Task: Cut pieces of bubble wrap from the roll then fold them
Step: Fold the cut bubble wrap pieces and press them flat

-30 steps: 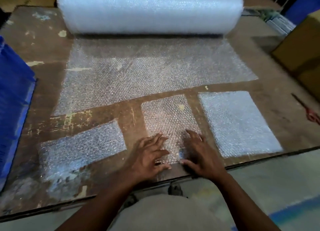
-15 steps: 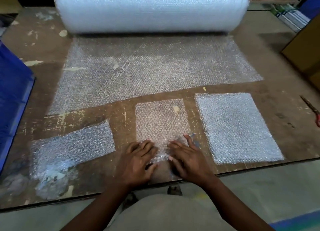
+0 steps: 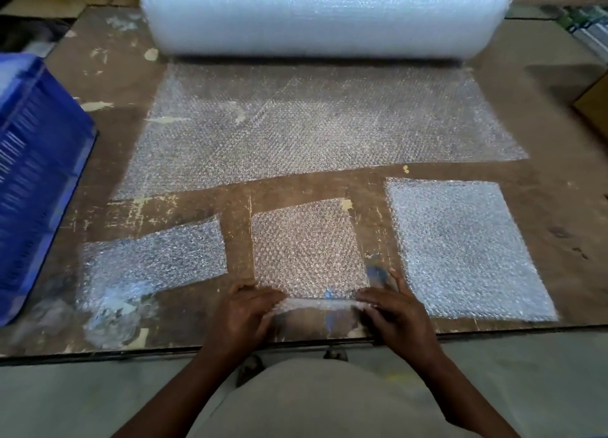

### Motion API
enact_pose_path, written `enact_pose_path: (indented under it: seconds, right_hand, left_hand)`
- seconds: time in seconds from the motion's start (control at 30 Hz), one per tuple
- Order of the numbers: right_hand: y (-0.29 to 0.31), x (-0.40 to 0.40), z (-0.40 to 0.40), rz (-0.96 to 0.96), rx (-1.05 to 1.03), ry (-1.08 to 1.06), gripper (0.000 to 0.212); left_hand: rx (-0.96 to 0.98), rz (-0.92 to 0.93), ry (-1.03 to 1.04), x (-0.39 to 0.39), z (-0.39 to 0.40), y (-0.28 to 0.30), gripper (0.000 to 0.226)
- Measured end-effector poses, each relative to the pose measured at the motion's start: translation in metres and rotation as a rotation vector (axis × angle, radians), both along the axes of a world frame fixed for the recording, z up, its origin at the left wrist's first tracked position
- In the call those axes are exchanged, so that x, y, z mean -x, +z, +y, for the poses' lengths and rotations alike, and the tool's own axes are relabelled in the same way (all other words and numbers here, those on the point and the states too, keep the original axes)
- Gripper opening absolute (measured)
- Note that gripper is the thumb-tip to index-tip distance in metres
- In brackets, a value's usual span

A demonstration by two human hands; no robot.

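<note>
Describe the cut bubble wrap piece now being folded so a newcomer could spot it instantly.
Start at the big roll at the table's far edge and come toward the near edge, where three cut pieces lie in a row. It is the middle piece, the only one whose near edge is gripped by the left hand and the right hand.

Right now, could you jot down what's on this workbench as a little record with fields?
surface: worn wooden table
roll: big bubble wrap roll at the far edge, its sheet rolled out toward the person
cut pieces: three, side by side near the front edge
left piece: flat, untouched
middle piece: near edge lifted and curling over
right piece: flat, whiter looking
left hand: grips the middle piece's near left corner
right hand: grips its near right corner
beside table: blue crate, at left
</note>
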State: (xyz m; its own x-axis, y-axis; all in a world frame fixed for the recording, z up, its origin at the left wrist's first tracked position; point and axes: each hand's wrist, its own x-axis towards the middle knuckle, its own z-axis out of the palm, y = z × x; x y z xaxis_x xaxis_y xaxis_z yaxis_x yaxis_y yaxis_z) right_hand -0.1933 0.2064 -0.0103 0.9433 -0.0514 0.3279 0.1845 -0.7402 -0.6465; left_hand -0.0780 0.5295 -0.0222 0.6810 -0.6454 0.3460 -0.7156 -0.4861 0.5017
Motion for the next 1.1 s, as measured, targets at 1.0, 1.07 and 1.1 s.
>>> enact_pose_path:
  seconds: [1.0, 1.07, 1.1]
  right_hand:
    - [0.013, -0.178, 0.005, 0.300, -0.170, -0.318, 0.058]
    - [0.013, -0.172, 0.007, 0.264, -0.102, -0.309, 0.069]
    - [0.011, -0.168, 0.009, 0.236, -0.049, -0.311, 0.073]
  left_hand:
    - [-0.035, 0.429, 0.745, -0.101, -0.040, 0.035, 0.054]
    - [-0.079, 0.364, 0.720, -0.099, -0.044, 0.035, 0.071]
    - [-0.114, 0.299, 0.707, -0.097, -0.046, 0.036, 0.078]
